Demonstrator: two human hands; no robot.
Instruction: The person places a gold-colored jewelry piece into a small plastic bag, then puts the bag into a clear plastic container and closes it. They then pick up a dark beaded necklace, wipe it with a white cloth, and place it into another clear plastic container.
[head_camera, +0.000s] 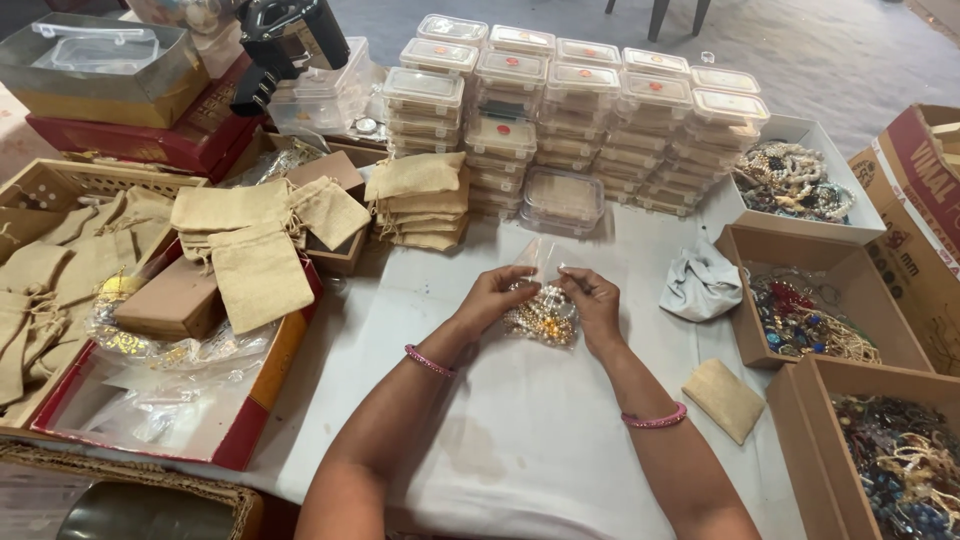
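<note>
Head view showed both hands meeting over the middle of the white-covered table (520, 440). The left hand (492, 297) and the right hand (592, 300) were each pinched on the top edge of a small clear bag (542, 300), fingers closed on the plastic from either side. The bag held gold and pearl-coloured beaded jewellery and hung just above the cloth, its top corner standing up between the two thumbs. Each wrist carried a pink bangle.

Open room lay near and under the forearms, where the cloth was bare. To the right of the right hand sat a crumpled grey cloth (702, 285), near but apart, and a flat tan pouch (724, 398) lay nearer, close beside the right forearm. The right edge of the table was lined with three open cardboard boxes of jewellery (800, 310), running from far to near. Far of the hands stood stacked clear plastic boxes (580, 120), with one lone box (563, 198) just beyond the bag. Far left lay a pile of burlap pouches (420, 205), and the left side was taken by a red-edged tray (160, 400) holding more pouches and plastic wrappers.
</note>
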